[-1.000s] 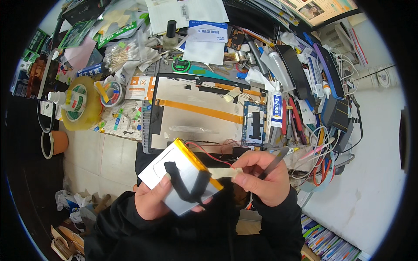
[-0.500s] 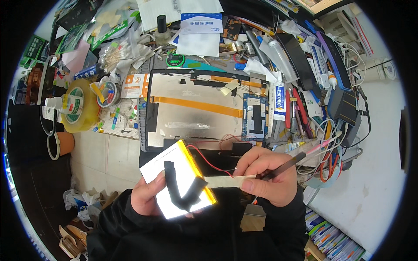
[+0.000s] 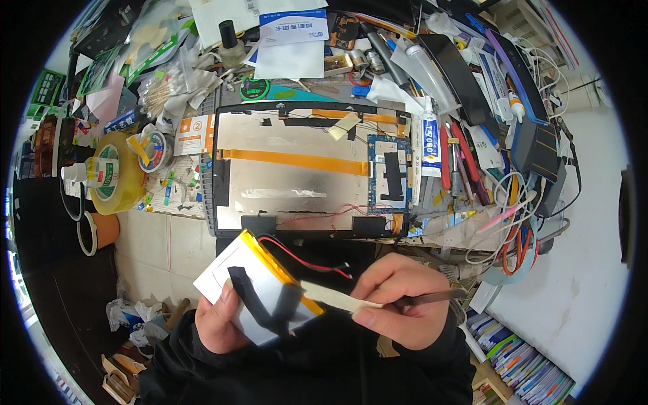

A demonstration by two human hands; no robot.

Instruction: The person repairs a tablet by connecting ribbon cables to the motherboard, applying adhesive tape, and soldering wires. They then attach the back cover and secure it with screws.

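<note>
My left hand (image 3: 219,325) grips the lower left side of a flat silver battery pack (image 3: 209,275), thumb on top. Yellow tape (image 3: 260,256) runs along the pack's far right edge, and black tape strips (image 3: 246,293) lie on its face. From that edge a red and black wire (image 3: 297,256) with a small plug hangs loose. My right hand (image 3: 408,304) pinches the end of a pale tape strip (image 3: 331,295), whose other end meets the battery. Dark tweezers (image 3: 435,297) also lie in that hand, pointing right. Beyond is an opened tablet (image 3: 290,192) with an orange ribbon cable (image 3: 297,160).
Right of the tablet lie a blue-and-white glue tube (image 3: 430,145), red-handled tools (image 3: 466,162) and tangled cables (image 3: 509,216). At left stand a yellow tape roll (image 3: 121,182) and a white-capped bottle (image 3: 77,172). A dark-capped bottle (image 3: 231,44) and cards (image 3: 293,27) are at the back.
The view has shifted, with most things further left. The battery has tilted and its glare has faded. The pale strip now slopes down to the right, and the wire's plug hangs free of my right fingers.
</note>
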